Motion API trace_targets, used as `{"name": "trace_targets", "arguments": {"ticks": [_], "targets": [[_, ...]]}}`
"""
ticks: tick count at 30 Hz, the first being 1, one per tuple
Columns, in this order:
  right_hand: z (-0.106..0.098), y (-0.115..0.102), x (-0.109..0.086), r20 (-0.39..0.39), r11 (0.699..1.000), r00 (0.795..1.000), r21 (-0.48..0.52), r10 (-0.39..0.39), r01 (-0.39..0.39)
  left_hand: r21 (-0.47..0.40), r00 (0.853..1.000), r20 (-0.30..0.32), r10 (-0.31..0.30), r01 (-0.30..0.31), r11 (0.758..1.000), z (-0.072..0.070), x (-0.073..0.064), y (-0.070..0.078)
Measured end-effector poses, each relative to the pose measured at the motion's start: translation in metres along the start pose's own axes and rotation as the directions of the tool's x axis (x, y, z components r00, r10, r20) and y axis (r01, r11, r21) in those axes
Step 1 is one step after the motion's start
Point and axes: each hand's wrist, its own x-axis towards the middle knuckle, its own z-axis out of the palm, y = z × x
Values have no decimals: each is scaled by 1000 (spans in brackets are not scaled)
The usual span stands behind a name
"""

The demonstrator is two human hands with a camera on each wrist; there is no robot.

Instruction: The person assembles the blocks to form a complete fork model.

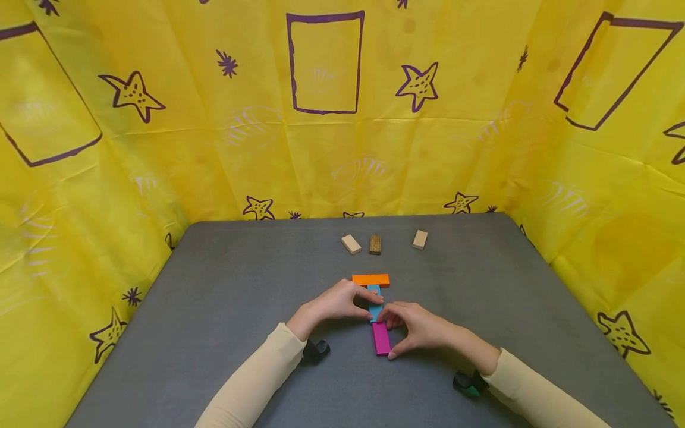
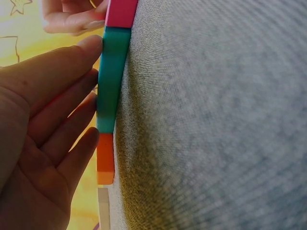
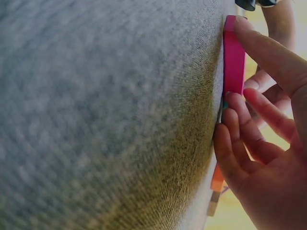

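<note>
Near block (image 1: 381,340): before our middle block (image 1: 375,311)
Crosswise block (image 1: 371,280): behind both
Small blocks (image 1: 376,245): farthest back on our counter (image 1: 235,279)

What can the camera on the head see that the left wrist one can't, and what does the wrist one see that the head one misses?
Only the head view shows the cream sleeves and all three small wooden blocks at the back.

Only the left wrist view shows the palm side of the left hand.

Both show the orange block, blue block and pink block, plus fingers of the right hand.
</note>
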Motion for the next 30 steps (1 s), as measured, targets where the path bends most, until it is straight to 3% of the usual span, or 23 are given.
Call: {"name": "trace_targets", "arguments": {"ticks": [30], "targets": [[4, 1, 4, 16, 999, 1000, 30, 20, -20, 12, 1000, -14, 20, -20, 1000, 1, 1, -4]]}}
